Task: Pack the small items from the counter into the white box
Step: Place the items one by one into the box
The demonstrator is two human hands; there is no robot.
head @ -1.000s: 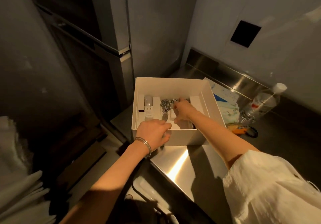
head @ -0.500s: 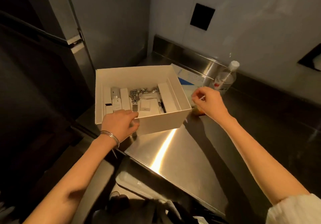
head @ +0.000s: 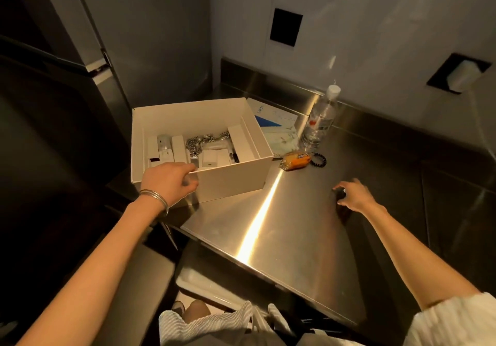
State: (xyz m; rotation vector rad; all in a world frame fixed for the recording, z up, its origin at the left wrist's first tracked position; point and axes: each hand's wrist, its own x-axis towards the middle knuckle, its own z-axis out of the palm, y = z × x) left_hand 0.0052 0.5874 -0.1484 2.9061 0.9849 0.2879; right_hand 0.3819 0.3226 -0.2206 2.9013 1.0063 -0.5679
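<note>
The white box (head: 233, 182) stands open on the steel counter (head: 281, 233), holding small white cartons, a silver watch (head: 193, 145) and a chain. My left hand (head: 167, 182) grips the box's near rim at its left corner, fingers curled over the edge. My right hand (head: 353, 194) hovers over the counter to the right of the box, fingers spread, holding nothing. An orange snack packet (head: 295, 160) and a black hair tie (head: 318, 160) lie on the counter just right of the box.
A clear water bottle (head: 320, 120) with a white cap stands behind the snack. A blue-and-white flat package (head: 276, 128) lies between box and bottle. A tall steel cabinet stands left of the counter. The counter's near edge runs diagonally below my arms.
My right hand left the inside of the box, passed near the snack packet, and has drawn back to the right over bare counter. My left hand stays on the box rim.
</note>
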